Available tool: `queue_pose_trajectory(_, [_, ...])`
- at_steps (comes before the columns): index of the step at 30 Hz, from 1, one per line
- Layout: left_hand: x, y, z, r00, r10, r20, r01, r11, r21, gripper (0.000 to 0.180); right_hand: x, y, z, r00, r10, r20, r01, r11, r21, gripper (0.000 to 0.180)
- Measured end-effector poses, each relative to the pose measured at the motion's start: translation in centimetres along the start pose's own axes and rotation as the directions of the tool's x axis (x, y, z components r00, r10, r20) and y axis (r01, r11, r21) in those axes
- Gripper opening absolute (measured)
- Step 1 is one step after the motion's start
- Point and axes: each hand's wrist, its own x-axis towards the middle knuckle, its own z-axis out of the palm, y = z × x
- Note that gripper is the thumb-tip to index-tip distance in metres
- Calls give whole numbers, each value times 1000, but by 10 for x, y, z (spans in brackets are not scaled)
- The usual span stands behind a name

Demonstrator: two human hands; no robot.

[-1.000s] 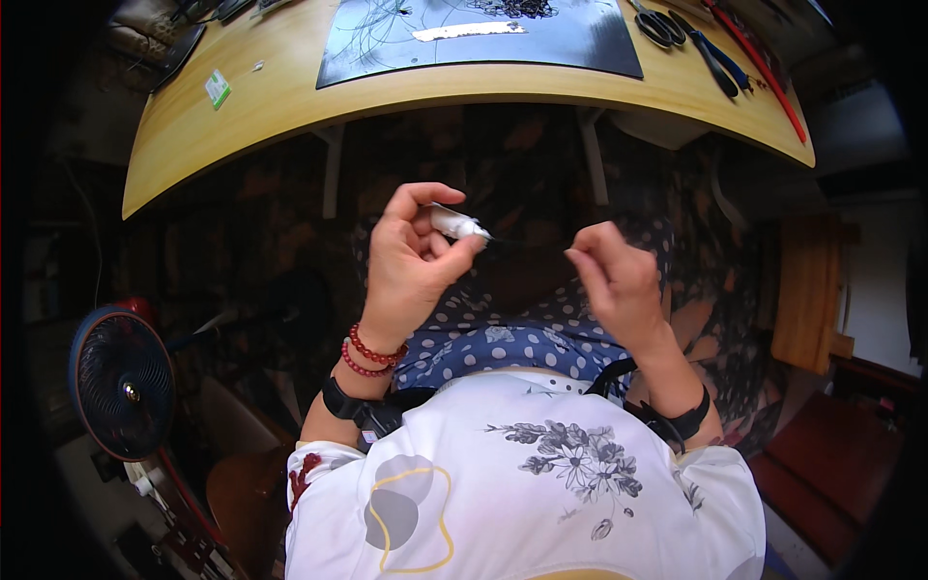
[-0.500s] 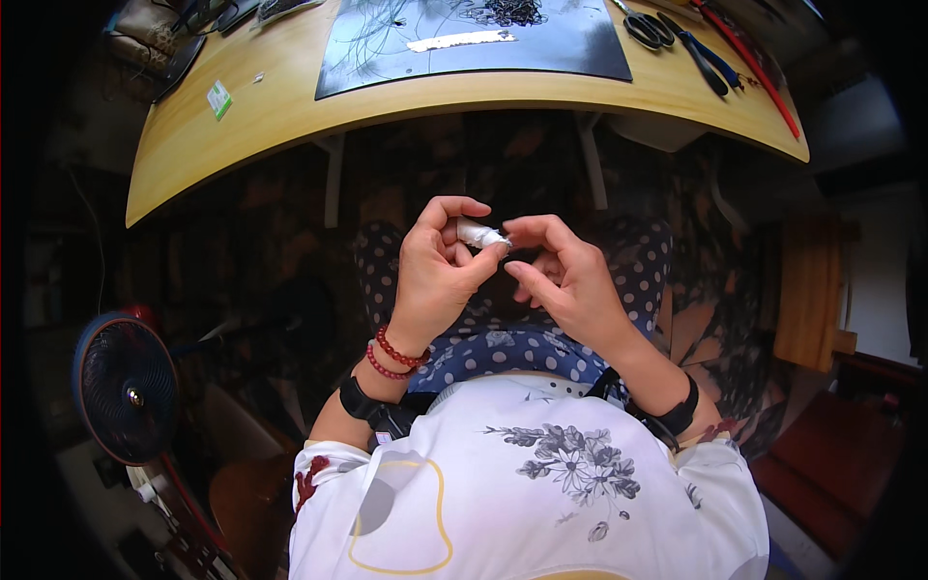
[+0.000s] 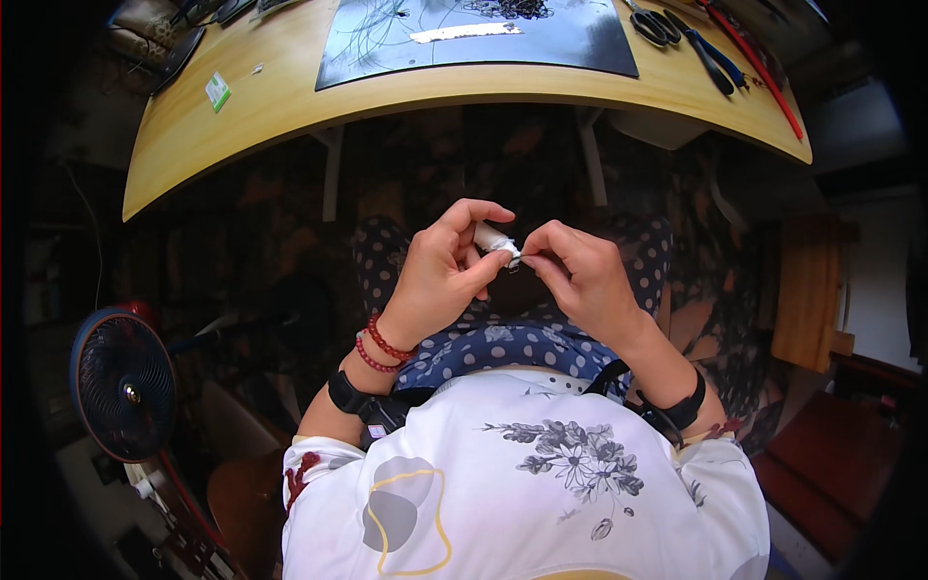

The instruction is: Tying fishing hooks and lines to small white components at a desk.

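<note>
Likely home workspace, desk (image 3: 275,89), scissors (image 3: 656,29), fan (image 3: 124,385)

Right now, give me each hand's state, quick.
Left hand: closed on a small white roll.
Right hand: closed in a pinch by the roll's end; anything between the fingertips is too small to tell.

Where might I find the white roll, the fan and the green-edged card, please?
White roll (image 3: 493,238), head view: its side.
Fan (image 3: 130,392), head view: its central hub.
Green-edged card (image 3: 217,90), head view: its white face.
</note>
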Motion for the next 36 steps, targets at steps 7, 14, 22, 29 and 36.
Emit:
queue_pose_trajectory(7, [-2, -16, 10, 925, 346, -155, -262, 878, 400, 24, -5, 1, 8, 991, 137, -12, -135, 987, 82, 7])
queue_pose_trajectory(14, [1, -25, -18, 945, 165, -282, -116, 976, 182, 23, -13, 12, -1, 830, 533, 167, -518, 624, 585, 7])
queue_pose_trajectory(22, [-2, -35, 20, 992, -119, 34, 122, 900, -419, 22, -16, 21, 18, 743, 505, 439, -576, 149, 804, 12])
queue_pose_trajectory(29, [3, -44, 17, 991, 64, -118, -75, 993, -88, 9, -15, 9, 12, 880, 475, 5, -413, 760, 502, 15])
queue_pose_trajectory(36, [2, -25, 19, 970, 222, -98, -171, 911, 376, 11, -13, 9, 11, 986, 149, -79, -141, 984, 105, 10])
